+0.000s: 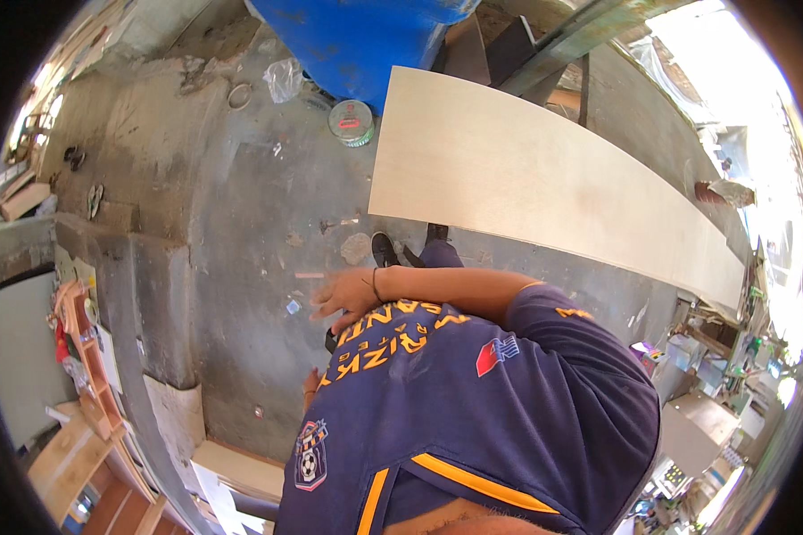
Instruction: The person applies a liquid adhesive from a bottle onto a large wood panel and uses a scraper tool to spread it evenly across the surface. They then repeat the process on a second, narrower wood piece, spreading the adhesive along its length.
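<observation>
I look straight down my own chest, which is covered by a navy shirt with orange lettering [473, 392]. My right arm crosses it from the right, and my right hand [343, 294] hovers over the concrete floor with its fingers spread and nothing in them; a thin dark band circles the wrist. Only a sliver of my left hand [310, 383] shows at the shirt's left edge, its fingers hidden. My dark shoes [384, 250] stand just beyond the right hand. A long pale plywood board [544, 178] lies ahead of my feet, running off to the right.
A blue barrel [357, 36] stands at the far end, with a round lidded tin [351, 120] and a crumpled plastic bag [284, 78] beside it. A raised concrete step [152, 267] and wooden furniture pieces [80, 357] line the left. Cluttered benches [714, 357] fill the right.
</observation>
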The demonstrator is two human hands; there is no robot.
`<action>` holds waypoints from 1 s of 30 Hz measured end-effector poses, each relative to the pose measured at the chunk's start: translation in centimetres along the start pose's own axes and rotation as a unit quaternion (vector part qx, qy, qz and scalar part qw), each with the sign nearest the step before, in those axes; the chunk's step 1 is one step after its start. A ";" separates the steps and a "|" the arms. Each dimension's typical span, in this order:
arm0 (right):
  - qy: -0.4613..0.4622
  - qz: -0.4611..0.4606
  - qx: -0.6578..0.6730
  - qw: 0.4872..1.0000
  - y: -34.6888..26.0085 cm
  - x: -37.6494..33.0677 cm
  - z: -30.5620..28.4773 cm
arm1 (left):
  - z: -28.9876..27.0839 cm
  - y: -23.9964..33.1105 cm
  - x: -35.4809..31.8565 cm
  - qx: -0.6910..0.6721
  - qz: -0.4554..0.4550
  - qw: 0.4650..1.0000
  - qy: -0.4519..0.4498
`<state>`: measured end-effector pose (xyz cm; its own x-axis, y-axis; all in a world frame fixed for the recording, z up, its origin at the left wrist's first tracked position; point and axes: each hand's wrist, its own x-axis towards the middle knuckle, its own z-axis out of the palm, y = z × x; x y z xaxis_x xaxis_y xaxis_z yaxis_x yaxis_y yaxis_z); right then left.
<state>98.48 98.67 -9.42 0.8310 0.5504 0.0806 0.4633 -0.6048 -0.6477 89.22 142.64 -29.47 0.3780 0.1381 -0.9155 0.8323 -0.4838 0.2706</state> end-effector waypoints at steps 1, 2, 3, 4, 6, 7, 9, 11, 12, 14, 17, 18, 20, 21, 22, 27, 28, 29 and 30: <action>0.060 -0.126 0.008 0.990 0.3 0.0 0.7 | -0.5 2.3 1.2 -0.056 0.010 0.998 -0.004; 0.110 -0.036 -0.013 0.993 1.4 -0.4 -1.2 | -0.8 4.1 2.5 -0.096 0.027 0.995 -0.011; 0.163 0.062 -0.031 0.984 3.1 -1.2 -3.8 | -1.1 6.3 3.7 -0.118 0.046 0.992 -0.017; 0.208 0.154 -0.099 0.961 5.4 -2.2 -5.9 | -1.0 8.7 4.3 -0.107 0.067 0.992 -0.027; 0.246 0.357 -0.194 0.880 9.8 -7.1 -8.8 | 0.0 14.1 4.9 -0.086 0.111 0.989 -0.051; 0.243 0.462 -0.211 0.826 11.6 -10.5 -8.7 | 1.5 16.8 4.6 -0.060 0.107 0.991 -0.056; 0.238 0.578 -0.240 0.743 11.3 -18.5 -7.7 | 3.0 19.8 3.4 -0.012 0.097 0.994 -0.042; 0.280 0.673 -0.274 0.627 8.5 -28.4 -5.1 | 3.8 21.2 4.2 0.039 0.084 0.993 -0.068; 0.314 0.731 -0.257 0.549 6.2 -33.7 -1.8 | 3.3 21.1 4.3 0.062 0.071 0.993 -0.068; 0.387 0.820 -0.215 0.363 0.4 -44.8 4.1 | 4.5 21.7 2.9 0.093 0.052 0.991 -0.083; 0.226 0.941 0.146 0.206 -17.9 -60.0 23.3 | 10.7 22.2 3.1 0.179 0.014 0.971 -0.158; 0.094 0.949 0.215 0.209 -21.9 -58.5 27.8 | 11.7 22.4 3.1 0.199 0.008 0.966 -0.165; 0.044 0.939 0.270 0.207 -26.3 -52.1 32.5 | 14.1 24.2 2.5 0.249 0.015 0.952 -0.177; 0.028 0.930 0.246 0.272 -27.9 -48.7 36.1 | 16.4 24.9 2.0 0.281 0.014 0.941 -0.190; 0.115 0.886 0.324 0.312 -28.8 -45.6 39.2 | 18.3 25.2 1.5 0.308 0.011 0.930 -0.201; 0.365 0.707 0.548 0.258 -26.5 -36.3 46.2 | 27.9 25.8 -3.0 0.422 0.010 0.873 -0.246; 0.401 0.701 0.556 0.197 -26.0 -37.4 45.6 | 30.0 25.4 -4.7 0.440 0.007 0.860 -0.256; 0.452 0.686 0.557 0.122 -25.3 -38.9 44.9 | 32.6 25.0 -6.4 0.467 0.008 0.842 -0.269; 0.510 0.662 0.548 0.041 -24.9 -40.9 44.2 | 35.3 24.3 -8.5 0.488 0.005 0.825 -0.284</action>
<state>39.40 116.65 -30.10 -0.2567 -0.1953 -0.9465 -0.0234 0.9803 -0.1959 91.89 99.25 -25.59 -0.1000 -0.1637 -0.9814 0.0025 -0.9864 0.1643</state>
